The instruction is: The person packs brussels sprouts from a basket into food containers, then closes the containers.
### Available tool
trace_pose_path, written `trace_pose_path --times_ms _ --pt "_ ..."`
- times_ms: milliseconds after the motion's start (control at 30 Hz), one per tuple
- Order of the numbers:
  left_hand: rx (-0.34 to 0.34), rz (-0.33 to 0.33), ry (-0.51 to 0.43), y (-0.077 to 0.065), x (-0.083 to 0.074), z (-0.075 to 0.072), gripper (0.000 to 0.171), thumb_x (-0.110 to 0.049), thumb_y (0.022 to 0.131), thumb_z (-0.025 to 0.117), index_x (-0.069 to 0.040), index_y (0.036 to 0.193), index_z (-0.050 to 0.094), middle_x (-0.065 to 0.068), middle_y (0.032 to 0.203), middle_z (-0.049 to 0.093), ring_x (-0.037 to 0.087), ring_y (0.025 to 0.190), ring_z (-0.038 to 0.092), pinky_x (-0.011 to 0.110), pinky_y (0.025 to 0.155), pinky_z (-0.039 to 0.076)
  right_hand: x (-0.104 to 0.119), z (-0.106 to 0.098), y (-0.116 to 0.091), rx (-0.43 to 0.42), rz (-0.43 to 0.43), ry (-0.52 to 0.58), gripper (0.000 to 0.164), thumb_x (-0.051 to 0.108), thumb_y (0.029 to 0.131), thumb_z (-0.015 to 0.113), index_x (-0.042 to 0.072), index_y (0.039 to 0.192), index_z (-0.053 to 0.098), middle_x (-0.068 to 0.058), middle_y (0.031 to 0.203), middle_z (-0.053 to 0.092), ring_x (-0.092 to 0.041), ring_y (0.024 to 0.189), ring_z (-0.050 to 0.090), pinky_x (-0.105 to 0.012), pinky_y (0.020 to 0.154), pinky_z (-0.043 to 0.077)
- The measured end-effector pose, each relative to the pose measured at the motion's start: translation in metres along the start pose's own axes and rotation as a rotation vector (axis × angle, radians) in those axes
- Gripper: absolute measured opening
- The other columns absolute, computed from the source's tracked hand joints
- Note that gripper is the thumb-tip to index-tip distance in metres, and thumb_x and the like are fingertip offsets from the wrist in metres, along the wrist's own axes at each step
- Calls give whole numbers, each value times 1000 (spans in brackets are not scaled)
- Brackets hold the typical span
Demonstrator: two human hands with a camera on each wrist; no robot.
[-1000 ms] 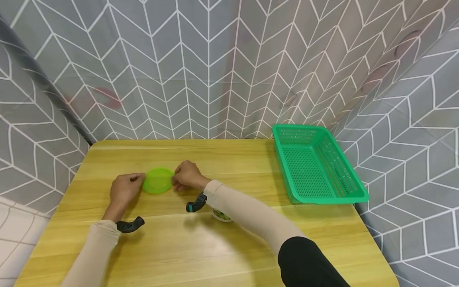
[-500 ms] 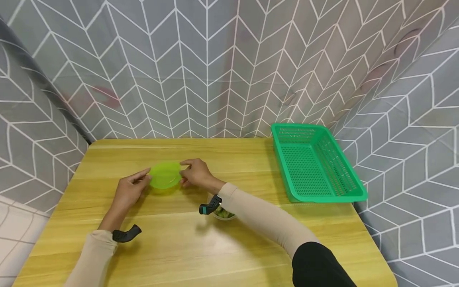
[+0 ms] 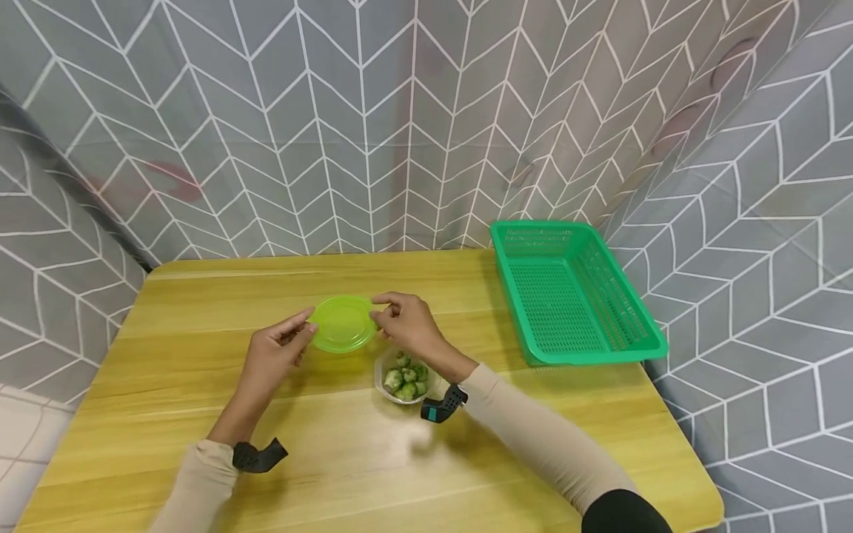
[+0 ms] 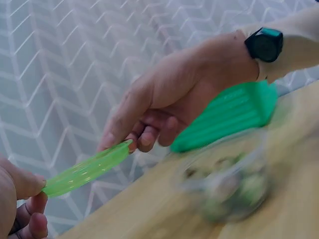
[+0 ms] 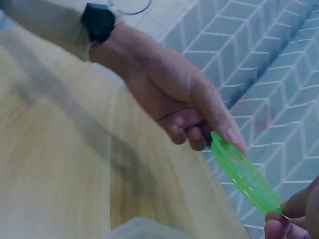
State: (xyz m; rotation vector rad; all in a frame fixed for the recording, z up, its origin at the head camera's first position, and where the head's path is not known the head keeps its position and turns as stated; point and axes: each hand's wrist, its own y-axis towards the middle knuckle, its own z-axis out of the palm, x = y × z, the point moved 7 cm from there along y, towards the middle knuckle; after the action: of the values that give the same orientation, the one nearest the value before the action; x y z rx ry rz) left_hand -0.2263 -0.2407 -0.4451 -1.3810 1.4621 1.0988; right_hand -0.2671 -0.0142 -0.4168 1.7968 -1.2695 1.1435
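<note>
A round, translucent green lid (image 3: 343,324) is held up off the table between both hands. My left hand (image 3: 275,355) pinches its left edge between thumb and fingers, and my right hand (image 3: 413,326) pinches the opposite edge. Both wrist views show the lid tilted, gripped only at its rim. Just below the right hand on the table stands a clear round bowl (image 4: 224,177) with several Brussels sprouts (image 3: 406,379) inside. The right wrist partly overlaps the bowl in the head view.
A green perforated plastic basket (image 3: 578,296) stands at the table's back right. The wooden table (image 3: 346,459) ends at a grey patterned curtain (image 3: 366,133) at the back. Each wrist wears a black strap.
Both hands have lifted the lid and carried it to the right, closer to the bowl. The bowl, earlier mostly covered by the right forearm, now shows more fully.
</note>
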Motion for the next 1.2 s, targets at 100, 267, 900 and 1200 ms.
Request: trace_pose_path --times_ms 100,267,900,1200 --pt "10 21 -2 -6 -9 23 48 -37 98 67 -18 142 59 12 106 65 13 62 51 27 54 51 -7 -18 -17 -48 0 -1 31 17 101 64 8 131 65 -16 85 70 -37 75 66 -34 61 56" --pt "32 52 34 -17 -14 61 47 -38 97 69 -16 138 64 8 104 69 14 66 53 25 48 43 -28 -41 -50 -166 46 -14 25 20 99 66 11 123 68 -6 76 67 -26 62 58 -33 60 51" --pt "18 178 206 -38 -1 113 39 -14 95 73 -3 131 64 -2 87 57 12 72 53 23 62 46 -82 -40 -100 -287 104 47 26 26 102 63 12 123 65 -3 75 60 -11 55 47 -26 54 48" --pt "109 -18 30 -38 19 117 37 -29 102 63 -10 134 62 2 87 66 15 76 60 23 63 48 -98 -26 -102 -221 186 311 33 25 105 57 2 128 60 -19 73 56 -21 46 51 -31 35 42"
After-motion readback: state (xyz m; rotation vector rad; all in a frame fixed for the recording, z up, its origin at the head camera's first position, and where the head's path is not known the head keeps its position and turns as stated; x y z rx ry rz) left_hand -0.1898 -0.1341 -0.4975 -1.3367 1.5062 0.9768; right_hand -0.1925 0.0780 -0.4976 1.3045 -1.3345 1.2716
